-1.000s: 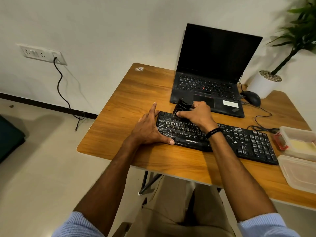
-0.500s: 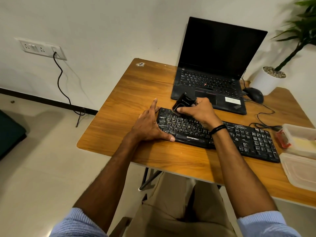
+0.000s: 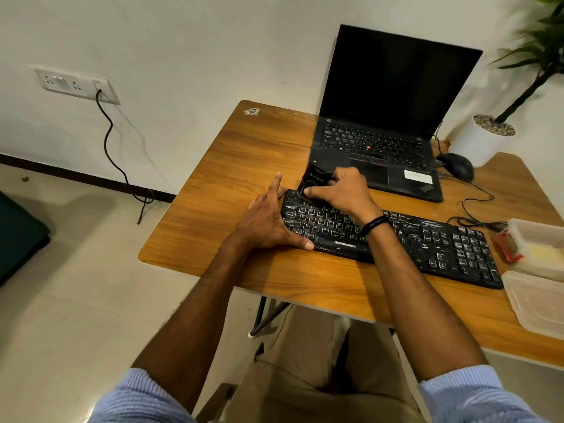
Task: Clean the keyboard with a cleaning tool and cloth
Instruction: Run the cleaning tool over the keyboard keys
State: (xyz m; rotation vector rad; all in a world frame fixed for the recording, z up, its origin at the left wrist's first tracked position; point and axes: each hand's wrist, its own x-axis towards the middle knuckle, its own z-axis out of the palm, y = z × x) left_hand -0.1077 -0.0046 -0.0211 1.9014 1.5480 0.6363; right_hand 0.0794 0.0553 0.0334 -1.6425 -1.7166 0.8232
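A black keyboard lies across the wooden table, its keys streaked with pale marks. My right hand grips a small black cleaning tool and holds it down on the keyboard's far left corner. My left hand rests flat against the keyboard's left end, fingers straight along the far side and thumb along the near edge. No cloth shows on the table.
An open black laptop sits just behind the keyboard. A black mouse and its cable lie to the right, near a white plant pot. Two clear plastic containers stand at the table's right edge.
My right hand has shifted the cleaning tool slightly left toward the keyboard's top-left corner. My left hand stays on the keyboard's left end.
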